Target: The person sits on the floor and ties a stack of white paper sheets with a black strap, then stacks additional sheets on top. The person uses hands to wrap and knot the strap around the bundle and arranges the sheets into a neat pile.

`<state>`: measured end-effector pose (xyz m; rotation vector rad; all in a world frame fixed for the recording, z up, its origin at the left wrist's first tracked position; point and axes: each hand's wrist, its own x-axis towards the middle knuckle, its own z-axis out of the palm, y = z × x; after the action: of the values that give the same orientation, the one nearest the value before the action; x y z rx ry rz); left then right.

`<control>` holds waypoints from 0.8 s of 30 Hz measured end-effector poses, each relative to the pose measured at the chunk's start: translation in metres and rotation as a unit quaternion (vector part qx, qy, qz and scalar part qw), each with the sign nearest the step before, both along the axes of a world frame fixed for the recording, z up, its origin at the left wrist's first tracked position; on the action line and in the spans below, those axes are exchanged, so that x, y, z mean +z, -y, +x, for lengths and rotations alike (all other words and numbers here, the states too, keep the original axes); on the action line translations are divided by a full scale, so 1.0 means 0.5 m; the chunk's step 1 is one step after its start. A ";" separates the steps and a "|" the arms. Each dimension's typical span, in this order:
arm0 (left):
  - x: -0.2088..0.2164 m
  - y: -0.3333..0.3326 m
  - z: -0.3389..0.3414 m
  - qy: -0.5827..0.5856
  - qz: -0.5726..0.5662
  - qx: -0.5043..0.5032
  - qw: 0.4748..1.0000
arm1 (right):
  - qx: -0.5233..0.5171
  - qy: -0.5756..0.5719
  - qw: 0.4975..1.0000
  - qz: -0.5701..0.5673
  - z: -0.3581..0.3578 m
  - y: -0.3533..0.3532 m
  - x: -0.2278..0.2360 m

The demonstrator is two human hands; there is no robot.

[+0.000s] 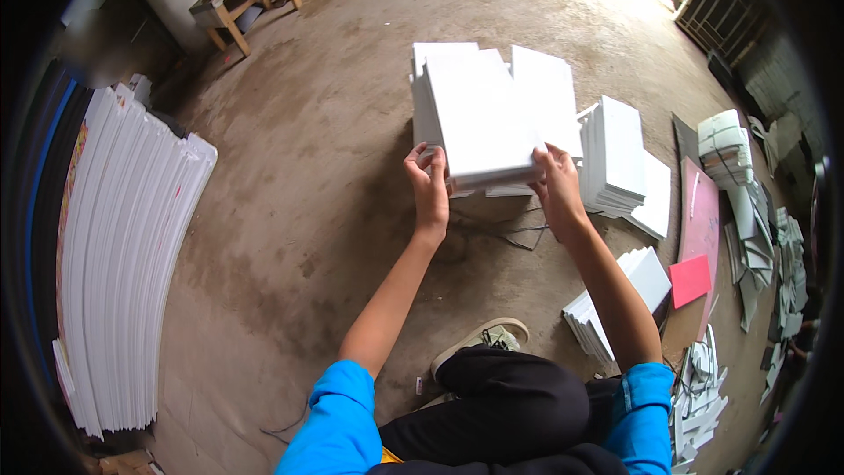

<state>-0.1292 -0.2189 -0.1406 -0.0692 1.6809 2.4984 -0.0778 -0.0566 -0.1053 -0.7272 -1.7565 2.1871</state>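
Observation:
In front of me is a stack of white rectangular boards [482,114], gripped at its near end by both hands. My left hand [428,189] closes on the near left corner, fingers bent and thumb against the edge. On the near right corner my right hand [560,189] presses with its thumb and fingers. Another pile of white boards [542,88] stands just right of it, and more white boards [444,48] show behind. Whether the held stack rests on boards beneath or is lifted off them, I cannot tell.
To the right stand further white board stacks [613,149], one [646,277] by my right forearm. Beyond them lie a pink panel [699,198], a red sheet [690,281] and white offcuts [699,405]. Tall white sheets [132,255] line the left. A wooden bench [230,13] stands far left.

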 end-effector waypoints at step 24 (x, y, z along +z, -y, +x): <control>-0.299 -0.531 0.464 -0.254 -0.254 -0.580 0.731 | -0.322 0.265 0.894 0.167 0.698 -0.384 -0.340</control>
<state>0.1028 0.0467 -0.2902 1.2771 1.6521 1.1030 0.2710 0.1352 -0.2751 -1.6338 -1.6889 1.2758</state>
